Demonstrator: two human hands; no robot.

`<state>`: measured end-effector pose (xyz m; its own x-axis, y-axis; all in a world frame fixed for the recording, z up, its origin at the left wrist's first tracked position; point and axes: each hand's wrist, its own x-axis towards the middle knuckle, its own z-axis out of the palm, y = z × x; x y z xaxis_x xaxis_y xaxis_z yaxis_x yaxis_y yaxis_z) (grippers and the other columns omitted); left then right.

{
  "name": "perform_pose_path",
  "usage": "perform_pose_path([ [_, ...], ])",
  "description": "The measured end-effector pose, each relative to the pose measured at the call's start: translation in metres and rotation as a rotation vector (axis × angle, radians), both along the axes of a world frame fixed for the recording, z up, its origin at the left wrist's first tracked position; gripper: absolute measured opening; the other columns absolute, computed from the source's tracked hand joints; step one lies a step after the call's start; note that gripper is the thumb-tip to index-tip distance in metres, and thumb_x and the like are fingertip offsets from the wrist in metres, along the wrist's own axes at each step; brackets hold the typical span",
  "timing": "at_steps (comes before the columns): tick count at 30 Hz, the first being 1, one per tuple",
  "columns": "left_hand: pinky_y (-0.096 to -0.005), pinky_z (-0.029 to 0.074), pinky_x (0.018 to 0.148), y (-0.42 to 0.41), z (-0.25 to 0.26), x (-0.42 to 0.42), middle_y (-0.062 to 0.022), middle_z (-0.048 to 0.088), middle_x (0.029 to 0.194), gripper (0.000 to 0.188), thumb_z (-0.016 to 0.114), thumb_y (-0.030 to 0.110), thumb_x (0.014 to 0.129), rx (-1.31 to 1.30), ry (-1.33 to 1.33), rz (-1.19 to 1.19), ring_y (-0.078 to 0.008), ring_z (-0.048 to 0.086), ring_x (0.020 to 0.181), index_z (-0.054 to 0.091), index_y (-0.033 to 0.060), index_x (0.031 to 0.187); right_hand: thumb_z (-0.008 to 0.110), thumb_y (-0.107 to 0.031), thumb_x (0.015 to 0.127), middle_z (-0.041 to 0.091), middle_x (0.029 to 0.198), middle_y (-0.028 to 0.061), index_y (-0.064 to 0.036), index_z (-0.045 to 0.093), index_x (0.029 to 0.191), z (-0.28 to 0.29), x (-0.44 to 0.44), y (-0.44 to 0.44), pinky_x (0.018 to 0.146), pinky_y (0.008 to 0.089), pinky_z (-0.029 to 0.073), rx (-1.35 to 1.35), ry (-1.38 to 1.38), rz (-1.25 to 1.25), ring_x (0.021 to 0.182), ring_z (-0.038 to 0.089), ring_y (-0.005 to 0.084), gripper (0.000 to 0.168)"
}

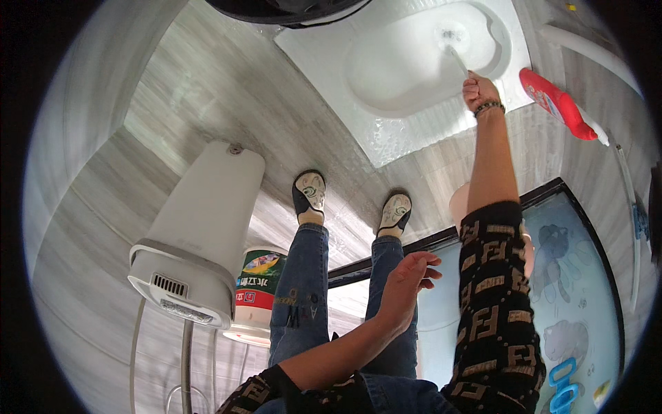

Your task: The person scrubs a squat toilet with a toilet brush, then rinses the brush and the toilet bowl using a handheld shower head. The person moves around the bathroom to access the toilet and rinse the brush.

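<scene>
My right hand (480,94), with a beaded bracelet at the wrist, grips a thin whitish handle (458,60). The handle slants down to the drain end of a white ceramic squat toilet (393,139); what its far tip carries is hard to make out. In front of my jeans hangs my left hand (408,282), empty, its fingers loosely bent and apart. A red plastic bottle (556,102) with a white spout lies tilted to the right of the toilet, near my right hand.
A grey-white tank-like fixture (204,207) stands on my left, beside a labelled plastic bucket (261,279). A black-framed glass panel (563,279) with cat drawings and a blue handle (563,383) is on my right. A black object (289,9) covers the toilet's far corner. The wood-patterned floor (222,98) looks wet.
</scene>
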<state>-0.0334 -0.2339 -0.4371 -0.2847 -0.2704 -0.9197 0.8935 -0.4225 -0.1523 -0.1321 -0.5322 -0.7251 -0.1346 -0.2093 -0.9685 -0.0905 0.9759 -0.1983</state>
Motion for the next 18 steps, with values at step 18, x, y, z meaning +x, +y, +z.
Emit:
perform_pose_path([
  [18,-0.0263,0.038,0.073,0.009,0.006,-0.006,-0.0059,0.052,0.097,0.021,0.036,0.023,0.091,0.001,0.036,-0.057,-0.0142,0.050,0.085,0.049,0.0081,0.098,0.052,-0.021,0.079,0.051,0.048,0.0021,-0.009,0.051,0.062,-0.012,-0.024,-0.052,0.034,0.0236,0.037,-0.018,0.211,0.612,0.037,0.046,0.0130,0.021],
])
